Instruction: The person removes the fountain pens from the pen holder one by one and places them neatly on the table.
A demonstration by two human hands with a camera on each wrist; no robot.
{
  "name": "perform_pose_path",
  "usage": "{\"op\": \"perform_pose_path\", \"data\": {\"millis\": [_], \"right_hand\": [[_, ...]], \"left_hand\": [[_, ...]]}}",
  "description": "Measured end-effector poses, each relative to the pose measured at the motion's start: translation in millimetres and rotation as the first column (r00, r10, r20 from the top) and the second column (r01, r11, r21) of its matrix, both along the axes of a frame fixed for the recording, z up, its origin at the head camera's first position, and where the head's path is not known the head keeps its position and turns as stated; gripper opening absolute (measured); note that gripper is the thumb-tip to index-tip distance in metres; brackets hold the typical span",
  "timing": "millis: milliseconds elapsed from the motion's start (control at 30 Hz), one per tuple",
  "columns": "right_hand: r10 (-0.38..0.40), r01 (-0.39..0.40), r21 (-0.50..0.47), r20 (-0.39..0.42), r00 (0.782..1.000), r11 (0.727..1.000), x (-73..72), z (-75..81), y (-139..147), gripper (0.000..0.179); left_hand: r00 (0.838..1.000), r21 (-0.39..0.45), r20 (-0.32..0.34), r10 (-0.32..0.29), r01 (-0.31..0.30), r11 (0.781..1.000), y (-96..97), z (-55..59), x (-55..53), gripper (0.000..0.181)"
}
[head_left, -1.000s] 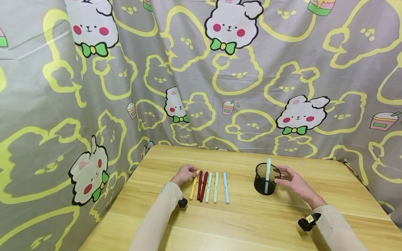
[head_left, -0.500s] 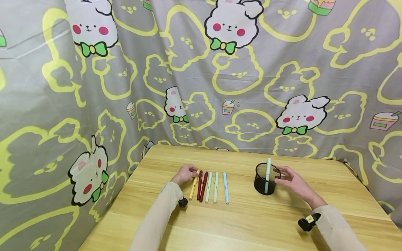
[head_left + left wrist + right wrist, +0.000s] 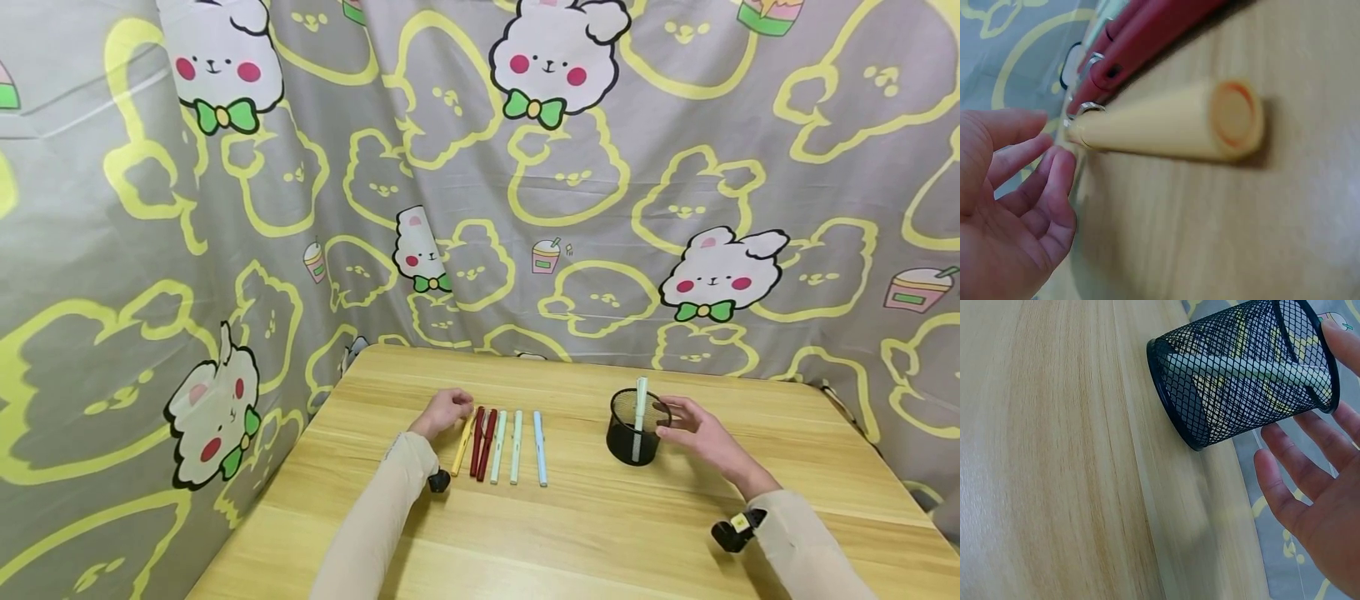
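My left hand [image 3: 442, 412] is beside the far end of a yellow pen [image 3: 462, 446], the leftmost in a row. In the left wrist view a gap shows between its thumb and loosely bent fingers [image 3: 1063, 175], with the cap end of the yellow pen [image 3: 1160, 125] just beyond them. At the right, my right hand [image 3: 701, 433] holds the rim of a black mesh pen holder [image 3: 626, 446], thumb and fingers on either side. A pale green pen [image 3: 641, 400] stands inside it, leaning, its top above the rim.
Right of the yellow pen lie two dark red pens [image 3: 487, 442], two pale green pens [image 3: 516, 450] and a light blue pen [image 3: 540, 450], roughly parallel on the wooden table [image 3: 555, 542]. A patterned grey curtain [image 3: 465, 183] hangs behind and at the left.
My left hand has risen slightly from the yellow pen's end, its fingertips lifting. The right hand, the pen holder and the row of pens stay where they were.
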State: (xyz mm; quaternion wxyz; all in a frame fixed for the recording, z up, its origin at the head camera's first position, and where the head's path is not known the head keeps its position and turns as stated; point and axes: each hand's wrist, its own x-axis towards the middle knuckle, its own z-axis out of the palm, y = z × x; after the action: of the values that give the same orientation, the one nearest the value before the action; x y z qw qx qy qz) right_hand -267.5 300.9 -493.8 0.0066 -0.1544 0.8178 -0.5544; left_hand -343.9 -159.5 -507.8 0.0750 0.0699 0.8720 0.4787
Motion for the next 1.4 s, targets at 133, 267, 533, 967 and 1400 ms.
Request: {"op": "perform_pose_path", "data": {"millis": [133,267,533,967,1400], "right_hand": [[0.002,-0.002,0.000,-0.004,1.000,1.000,0.2,-0.9,1,0.060],[0.002,-0.002,0.006,-0.008,1.000,1.000,0.9,-0.5,1,0.060],[-0.001,0.002,0.012,-0.007,1.000,1.000,0.7,1.6,1,0.060],[0.004,-0.004,0.011,-0.006,1.000,1.000,-0.4,0.5,1,0.059],[0.005,-0.005,0.020,-0.010,1.000,1.000,-0.1,-0.2,0,0.059]], "left_hand": [[0.999,0.036,-0.031,-0.016,0.018,0.999,6.2,7.6,0.3,0.028],[0.995,0.034,-0.072,-0.068,0.071,0.997,18.3,21.2,2.5,0.032],[0.986,0.088,-0.096,-0.135,0.144,0.986,62.6,42.2,6.8,0.033],[0.968,0.227,-0.149,-0.202,0.232,0.946,136.2,47.5,7.8,0.035],[0.955,0.270,-0.170,-0.244,0.283,0.920,194.9,49.2,9.5,0.033]]}}
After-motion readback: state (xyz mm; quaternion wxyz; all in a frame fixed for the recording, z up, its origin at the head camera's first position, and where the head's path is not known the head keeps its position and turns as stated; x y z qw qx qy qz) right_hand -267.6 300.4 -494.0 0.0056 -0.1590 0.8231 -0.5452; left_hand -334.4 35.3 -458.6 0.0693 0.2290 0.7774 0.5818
